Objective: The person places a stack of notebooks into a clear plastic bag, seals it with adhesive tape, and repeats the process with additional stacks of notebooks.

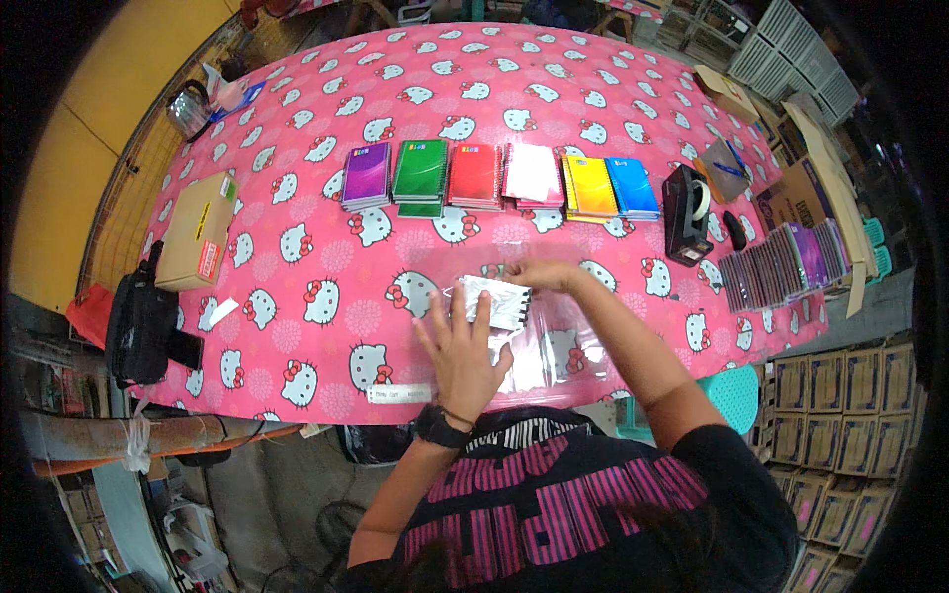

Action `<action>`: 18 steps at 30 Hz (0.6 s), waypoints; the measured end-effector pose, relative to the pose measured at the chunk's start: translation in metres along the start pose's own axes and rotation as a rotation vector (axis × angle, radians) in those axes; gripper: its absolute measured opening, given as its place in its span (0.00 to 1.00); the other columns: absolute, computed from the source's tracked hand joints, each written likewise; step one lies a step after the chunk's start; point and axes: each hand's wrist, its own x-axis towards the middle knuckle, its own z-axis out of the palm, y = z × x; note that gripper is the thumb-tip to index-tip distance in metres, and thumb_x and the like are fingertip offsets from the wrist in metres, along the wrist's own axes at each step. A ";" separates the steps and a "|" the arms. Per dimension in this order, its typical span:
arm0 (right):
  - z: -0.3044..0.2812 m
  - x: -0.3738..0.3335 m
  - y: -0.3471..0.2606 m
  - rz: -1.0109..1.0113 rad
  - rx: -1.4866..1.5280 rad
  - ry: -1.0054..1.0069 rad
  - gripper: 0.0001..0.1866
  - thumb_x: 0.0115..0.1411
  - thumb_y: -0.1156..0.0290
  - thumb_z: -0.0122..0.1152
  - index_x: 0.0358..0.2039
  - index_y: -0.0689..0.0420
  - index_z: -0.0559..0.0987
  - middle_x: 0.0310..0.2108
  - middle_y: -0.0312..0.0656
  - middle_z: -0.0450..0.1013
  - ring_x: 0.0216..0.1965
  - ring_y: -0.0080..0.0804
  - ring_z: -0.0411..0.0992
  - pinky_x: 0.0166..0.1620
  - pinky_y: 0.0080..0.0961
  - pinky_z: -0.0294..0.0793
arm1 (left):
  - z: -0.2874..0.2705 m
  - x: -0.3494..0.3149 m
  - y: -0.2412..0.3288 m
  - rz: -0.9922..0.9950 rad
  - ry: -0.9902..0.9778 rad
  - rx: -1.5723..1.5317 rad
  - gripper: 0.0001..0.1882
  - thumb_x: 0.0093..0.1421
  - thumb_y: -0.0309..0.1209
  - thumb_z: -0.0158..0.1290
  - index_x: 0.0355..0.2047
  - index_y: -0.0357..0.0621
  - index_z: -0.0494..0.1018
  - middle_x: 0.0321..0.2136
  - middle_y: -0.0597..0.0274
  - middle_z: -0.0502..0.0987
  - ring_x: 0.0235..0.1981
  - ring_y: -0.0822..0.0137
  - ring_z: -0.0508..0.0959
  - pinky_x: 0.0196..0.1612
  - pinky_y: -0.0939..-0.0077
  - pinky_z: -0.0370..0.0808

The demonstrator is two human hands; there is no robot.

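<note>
Near the table's front edge lies a small white spiral-bound notebook, its surface shiny and its dark binding toward the right. My left hand rests on it with spread fingers, a dark watch on that wrist. At its upper right corner, my right hand has its fingers bent together; what they pinch is hidden. Under and around the notebook is clear plastic with glare on it. Beyond my hands stand stacks of spiral notebooks: purple, green, red, white, yellow and blue.
A tape dispenser stands right of the stacks. Farther right are a row of packed notebooks and an open carton. At left are a brown box, a black bag and a ruler.
</note>
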 end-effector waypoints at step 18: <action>0.080 -0.072 -0.002 -0.474 0.578 0.605 0.42 0.39 0.71 0.73 0.55 0.63 0.63 0.51 0.43 0.66 0.52 0.32 0.64 0.55 0.32 0.63 | 0.021 0.058 -0.054 0.091 -0.143 -0.939 0.60 0.34 0.29 0.71 0.63 0.45 0.44 0.48 0.54 0.66 0.50 0.60 0.69 0.55 0.66 0.67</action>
